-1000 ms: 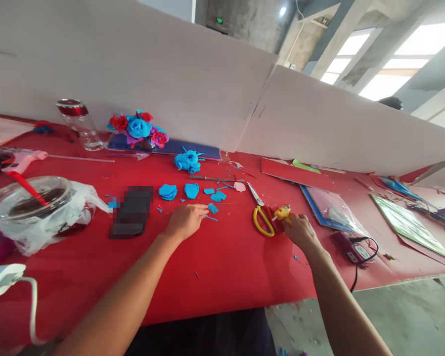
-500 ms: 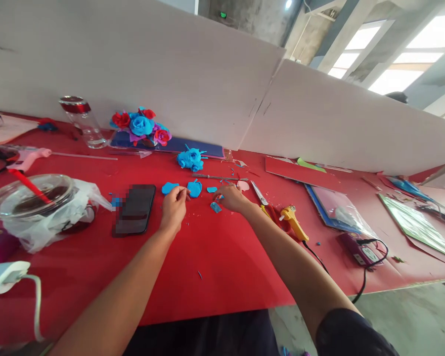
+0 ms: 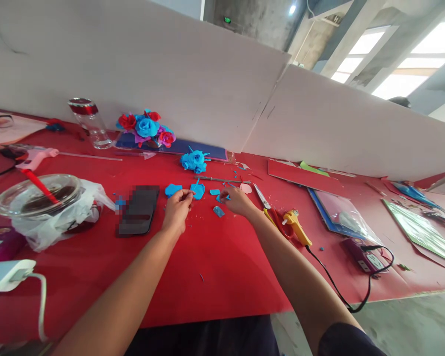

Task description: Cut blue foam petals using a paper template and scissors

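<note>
My left hand [image 3: 177, 210] is closed, thumb and fingertips pinched together; whatever lies between them is too small to make out. Just beyond it are a blue paper piece [image 3: 172, 190] and another blue paper petal [image 3: 198, 191], partly overlapped by its fingertips in view. My right hand [image 3: 239, 201] reaches low over the table, its fingers bent around a small blue paper piece [image 3: 221, 198] at their tips. Two more blue scraps, one flat [image 3: 214, 192] and one curled [image 3: 218, 211], lie beside those fingers. A pale pink paper piece [image 3: 245, 188] shows behind the right hand.
Scissors [image 3: 262, 198] and a yellow glue gun [image 3: 295, 226] lie right of my right arm. Thin wire stems [image 3: 220, 179] and blue paper flowers [image 3: 195, 160] are behind. On the left are a phone [image 3: 143, 210], a bagged drink cup [image 3: 40, 198] and a bottle [image 3: 92, 126].
My right hand has shifted slightly right, away from the flat blue scrap, with blue paper now showing at its fingertips. My left hand stays pinched in nearly the same place. The view has turned slightly.
</note>
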A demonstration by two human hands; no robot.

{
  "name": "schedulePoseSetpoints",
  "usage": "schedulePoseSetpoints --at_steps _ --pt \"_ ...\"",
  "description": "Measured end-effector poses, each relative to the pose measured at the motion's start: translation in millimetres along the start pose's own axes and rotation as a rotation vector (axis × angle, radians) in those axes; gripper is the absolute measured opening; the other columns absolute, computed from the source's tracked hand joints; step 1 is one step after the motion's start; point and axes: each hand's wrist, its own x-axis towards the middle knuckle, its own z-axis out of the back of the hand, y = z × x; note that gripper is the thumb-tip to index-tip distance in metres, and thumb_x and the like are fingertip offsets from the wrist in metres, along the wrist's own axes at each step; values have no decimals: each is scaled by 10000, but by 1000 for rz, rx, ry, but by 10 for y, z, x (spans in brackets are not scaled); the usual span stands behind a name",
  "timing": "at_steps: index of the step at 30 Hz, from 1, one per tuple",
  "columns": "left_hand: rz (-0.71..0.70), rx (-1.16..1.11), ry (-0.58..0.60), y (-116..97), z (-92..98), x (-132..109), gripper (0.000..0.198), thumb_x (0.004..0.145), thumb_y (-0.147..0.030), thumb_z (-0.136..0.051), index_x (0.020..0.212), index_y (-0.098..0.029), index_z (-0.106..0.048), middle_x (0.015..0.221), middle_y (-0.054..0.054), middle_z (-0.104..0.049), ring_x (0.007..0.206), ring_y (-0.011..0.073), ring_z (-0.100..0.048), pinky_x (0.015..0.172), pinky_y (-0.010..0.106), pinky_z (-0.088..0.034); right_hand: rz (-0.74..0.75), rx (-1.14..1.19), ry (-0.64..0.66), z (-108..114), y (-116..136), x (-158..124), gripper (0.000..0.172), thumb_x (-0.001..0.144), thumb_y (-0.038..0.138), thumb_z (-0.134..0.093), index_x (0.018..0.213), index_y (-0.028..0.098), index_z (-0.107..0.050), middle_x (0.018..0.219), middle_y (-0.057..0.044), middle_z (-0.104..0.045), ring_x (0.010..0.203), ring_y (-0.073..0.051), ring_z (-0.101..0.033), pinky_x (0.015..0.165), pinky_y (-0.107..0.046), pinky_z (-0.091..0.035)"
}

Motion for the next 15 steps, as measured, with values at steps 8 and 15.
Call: schedulePoseSetpoints --at_steps 8,15 --pt "52 -56 37 -38 -28 -47 206 607 -327 -715 724 -175 -639 601 -36 -508 505 66 -428 483 199 -324 81 -42 104 -29 -47 144 225 768 175 -616 954 247 -719 1030 -31 -703 1038 -235 -554 778 -295 -391" --pt "66 -68 38 -27 -28 -53 148 631 -282 -677 723 -171 -643 622 -22 -516 515 69 -424 475 204 -303 113 -121 125 -84 -37 168 202 738 135 -610 885 216 -722 1061 -62 -685 1099 -281 -497 815 -355 -362"
